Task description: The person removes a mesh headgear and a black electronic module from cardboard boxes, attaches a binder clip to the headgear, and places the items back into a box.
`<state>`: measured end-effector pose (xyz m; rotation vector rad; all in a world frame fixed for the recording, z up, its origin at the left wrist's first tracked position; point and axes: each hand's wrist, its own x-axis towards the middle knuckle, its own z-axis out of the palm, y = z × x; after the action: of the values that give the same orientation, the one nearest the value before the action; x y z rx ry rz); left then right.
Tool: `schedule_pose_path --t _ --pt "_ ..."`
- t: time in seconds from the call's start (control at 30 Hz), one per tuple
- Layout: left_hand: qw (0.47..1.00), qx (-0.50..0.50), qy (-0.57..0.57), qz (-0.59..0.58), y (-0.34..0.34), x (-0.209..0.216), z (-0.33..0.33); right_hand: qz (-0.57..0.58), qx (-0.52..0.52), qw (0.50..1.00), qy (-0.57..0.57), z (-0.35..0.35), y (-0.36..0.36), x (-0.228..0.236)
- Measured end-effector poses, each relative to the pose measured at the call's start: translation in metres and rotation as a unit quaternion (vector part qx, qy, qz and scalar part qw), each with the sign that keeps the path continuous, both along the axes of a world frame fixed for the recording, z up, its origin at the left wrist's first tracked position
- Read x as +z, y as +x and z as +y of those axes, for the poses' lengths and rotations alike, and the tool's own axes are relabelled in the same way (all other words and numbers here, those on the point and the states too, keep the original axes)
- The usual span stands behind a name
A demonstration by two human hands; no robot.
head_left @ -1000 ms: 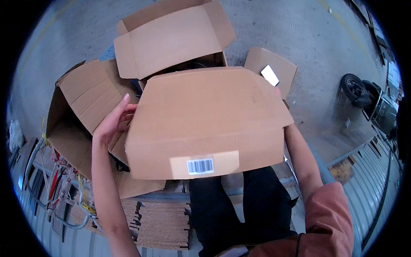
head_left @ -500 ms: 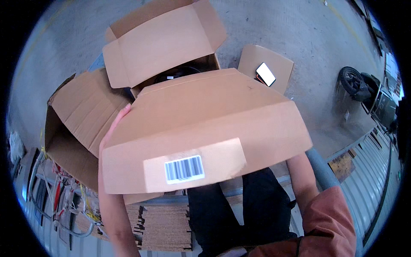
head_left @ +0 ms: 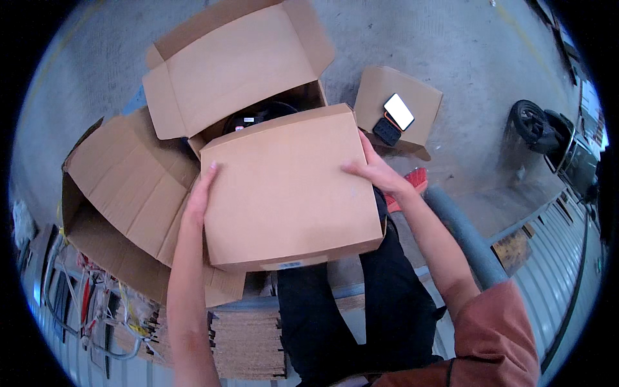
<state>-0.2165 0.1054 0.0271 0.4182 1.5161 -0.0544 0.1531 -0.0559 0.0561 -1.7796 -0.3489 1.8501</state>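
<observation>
Between my two hands is a flat, closed cardboard box (head_left: 290, 187), held above my legs with its broad plain face turned up. My left hand (head_left: 202, 188) grips its left edge, and the thumb lies along the top. At the far right corner my right hand (head_left: 379, 171) clasps it, thumb on the top face and fingers over the side. A label strip shows along the near side. Just beyond is an open cardboard box (head_left: 238, 71) with its lid raised; dark things (head_left: 258, 117) lie inside it, partly hidden by the held box.
To the left stands another open cardboard box (head_left: 122, 168) with its flaps spread. A phone with a lit screen (head_left: 400, 111) and a black case (head_left: 387, 131) rest on a cardboard piece (head_left: 418, 97). A grey padded rail (head_left: 464, 232) runs at the right. Stacked boards (head_left: 248, 342) lie below.
The held box has tipped flatter and moved lower, so its barcode side has turned mostly out of sight. My right hand, hidden before, now shows at the far right corner.
</observation>
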Motion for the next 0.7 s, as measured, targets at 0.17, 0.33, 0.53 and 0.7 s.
schedule_pose_path --t 0.17,0.33,0.53,0.7 --pt "0.986 0.149 -0.040 -0.059 -0.003 -0.025 -0.009 0.143 -0.096 0.985 -0.011 -0.017 0.017 -0.052" --pt "0.989 0.132 -0.065 -0.010 0.002 -0.001 -0.009 0.128 -0.079 0.989 -0.014 -0.022 0.031 -0.047" --pt "0.997 0.060 0.041 -0.007 0.095 0.104 -0.002 0.111 -0.238 0.960 -0.099 -0.028 0.090 0.034" --pt "0.973 -0.077 0.115 -0.183 0.251 0.069 0.035 0.071 -0.415 0.907 -0.026 -0.074 0.222 0.004"
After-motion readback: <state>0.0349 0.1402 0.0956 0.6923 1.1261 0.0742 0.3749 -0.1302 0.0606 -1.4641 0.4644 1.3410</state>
